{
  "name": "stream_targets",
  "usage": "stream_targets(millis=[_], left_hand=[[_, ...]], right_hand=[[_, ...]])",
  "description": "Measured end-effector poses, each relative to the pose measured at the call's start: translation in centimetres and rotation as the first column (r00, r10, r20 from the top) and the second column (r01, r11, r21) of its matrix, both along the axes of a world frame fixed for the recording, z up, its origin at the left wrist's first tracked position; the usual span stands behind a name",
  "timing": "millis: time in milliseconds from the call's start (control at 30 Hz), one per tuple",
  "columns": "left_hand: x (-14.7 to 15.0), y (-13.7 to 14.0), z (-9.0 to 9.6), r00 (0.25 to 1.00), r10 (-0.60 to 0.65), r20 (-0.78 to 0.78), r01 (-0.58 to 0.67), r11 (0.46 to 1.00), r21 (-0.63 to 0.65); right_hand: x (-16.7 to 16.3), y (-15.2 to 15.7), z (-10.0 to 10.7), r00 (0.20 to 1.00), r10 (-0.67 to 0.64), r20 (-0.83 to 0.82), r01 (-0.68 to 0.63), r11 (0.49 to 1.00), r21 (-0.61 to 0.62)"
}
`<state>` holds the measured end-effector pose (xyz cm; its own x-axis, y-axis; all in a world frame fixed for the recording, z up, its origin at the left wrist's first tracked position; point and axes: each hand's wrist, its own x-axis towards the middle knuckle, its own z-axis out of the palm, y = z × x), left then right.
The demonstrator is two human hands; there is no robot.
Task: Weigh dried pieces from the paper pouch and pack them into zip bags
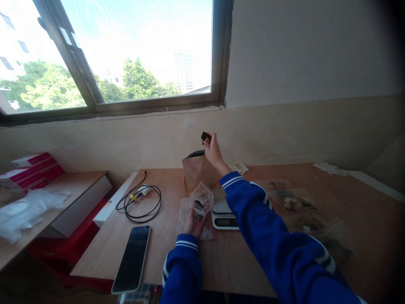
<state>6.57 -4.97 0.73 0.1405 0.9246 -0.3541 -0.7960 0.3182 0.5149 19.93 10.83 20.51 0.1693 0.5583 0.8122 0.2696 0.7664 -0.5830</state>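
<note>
My left hand (192,223) is closed around a clear plastic bag (206,195), whose mouth stands open with something dark inside. More flat clear bags (184,215) lie on the table beneath this hand. Raised above a brown paper bag (193,172), my right hand (214,151) pinches a dark brown, chunky piece (206,136); its exact kind is unclear. The paper bag stands upright with its top open, and its inside is dark. Just right of my left hand sits a white kitchen scale (225,222), partly covered by my right sleeve.
Several clear bags with dried pieces (294,203) lie on the right of the table. At left are a coiled black cable (160,202) with a white plug and a phone (133,258). A side table holds pink-and-white boxes (34,171) and crumpled plastic (28,209).
</note>
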Motion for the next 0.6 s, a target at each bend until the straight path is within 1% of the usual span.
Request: stream_targets(millis=[67, 100, 167, 233, 367, 500, 600], left_hand=[[0.1, 0.1, 0.2, 1.000, -0.005, -0.002, 0.005, 1.000, -0.015], [0.1, 0.2, 0.2, 1.000, -0.005, -0.009, 0.004, 1.000, -0.024], [0.1, 0.3, 0.3, 0.999, -0.003, -0.032, 0.002, 0.999, -0.041], [0.1, 0.3, 0.4, 0.999, -0.006, -0.047, 0.004, 0.999, -0.040], [0.0, 0.0, 0.7, 0.999, -0.007, -0.034, 0.006, 1.000, -0.031], [0.0, -0.3, 0.8, 0.999, 0.035, -0.013, -0.035, 0.999, -0.036], [0.0, -0.4, 0.8, 1.000, 0.028, -0.001, -0.028, 0.999, -0.036]], right_hand=[[-0.1, 0.5, -1.1, 0.993, 0.021, 0.114, -0.019, 1.000, -0.020], [-0.1, 0.6, -1.8, 0.989, 0.021, 0.145, -0.018, 1.000, -0.022], [0.0, 0.6, -2.8, 0.986, 0.010, 0.165, -0.009, 1.000, -0.008], [0.2, 0.4, -3.3, 0.982, 0.010, 0.186, -0.011, 1.000, 0.001], [0.4, -0.1, -3.6, 0.963, 0.007, 0.271, -0.003, 1.000, -0.014], [0.6, -0.9, -3.8, 0.957, -0.021, 0.290, 0.016, 1.000, 0.020], [0.9, -1.3, -3.6, 0.953, -0.005, 0.302, -0.005, 0.999, 0.035]])
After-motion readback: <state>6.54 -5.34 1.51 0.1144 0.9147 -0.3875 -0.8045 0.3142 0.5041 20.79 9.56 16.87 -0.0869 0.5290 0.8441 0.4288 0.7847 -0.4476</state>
